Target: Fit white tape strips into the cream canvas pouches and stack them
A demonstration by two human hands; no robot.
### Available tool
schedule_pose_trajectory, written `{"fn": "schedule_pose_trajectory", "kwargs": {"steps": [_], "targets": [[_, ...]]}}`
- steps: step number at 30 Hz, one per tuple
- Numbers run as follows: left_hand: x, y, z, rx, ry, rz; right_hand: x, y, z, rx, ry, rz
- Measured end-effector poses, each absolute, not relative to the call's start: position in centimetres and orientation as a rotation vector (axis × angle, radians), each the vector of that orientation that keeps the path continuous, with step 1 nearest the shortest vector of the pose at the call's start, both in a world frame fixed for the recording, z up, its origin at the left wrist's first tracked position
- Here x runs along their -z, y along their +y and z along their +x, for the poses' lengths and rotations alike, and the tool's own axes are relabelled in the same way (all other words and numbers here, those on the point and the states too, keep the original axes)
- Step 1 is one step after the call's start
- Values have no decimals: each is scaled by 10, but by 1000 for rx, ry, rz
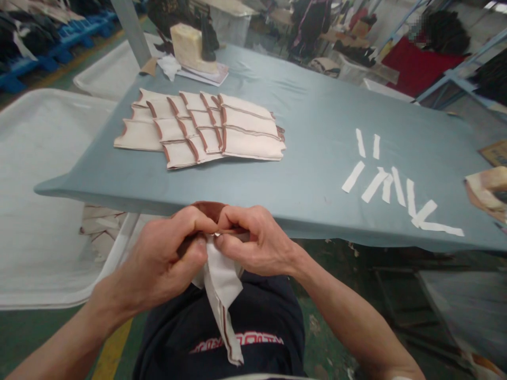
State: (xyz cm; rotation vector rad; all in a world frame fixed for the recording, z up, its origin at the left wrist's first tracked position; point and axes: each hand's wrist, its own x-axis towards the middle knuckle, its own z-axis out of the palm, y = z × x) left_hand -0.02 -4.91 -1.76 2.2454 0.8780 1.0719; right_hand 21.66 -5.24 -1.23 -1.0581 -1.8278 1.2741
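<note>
The person's left hand [166, 258] and right hand [255, 240] are close together, just in front of the near edge of the blue-grey surface [317, 132]. The fingers of both hands are curled and pinched tight on one cloth piece [224, 287]. The thumbs meet at the top of it, almost touching each other. The cloth piece is cream with a thin brown line along one side. Its top is tucked between the two hands, and a bit of brown shows above the knuckles. The rest hangs down below the hands, over the person's dark shirt [237, 327].

Farther back on the surface, to the left, lies a pile of cloth pieces [202, 129]. They are cream with brown edges and they overlap in rows. They are well apart from the hands. To the right on the surface lie some white strips [392, 184], scattered and pointing different ways. At the far left end stands a pale block [190, 47] on some paper. A big white tray [39, 184] sits beside the surface on the left
</note>
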Motion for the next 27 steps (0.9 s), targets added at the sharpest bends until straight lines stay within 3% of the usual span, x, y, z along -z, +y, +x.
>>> {"fn": "schedule_pose_trajectory", "kwargs": {"steps": [9, 15, 22, 27], "targets": [[45, -48, -5, -1206, 510, 2674, 20, -55, 218, -1945, -1346, -920], [45, -57, -5, -1179, 739, 2557, 18, -59, 216, -1883, -1368, -994], [28, -50, -13, -792, 722, 2176, 10, -65, 228, -1324, -1768, -943], [42, -45, -22, -852, 627, 2452, 14, -69, 228, -1490, -1724, -852]]}}
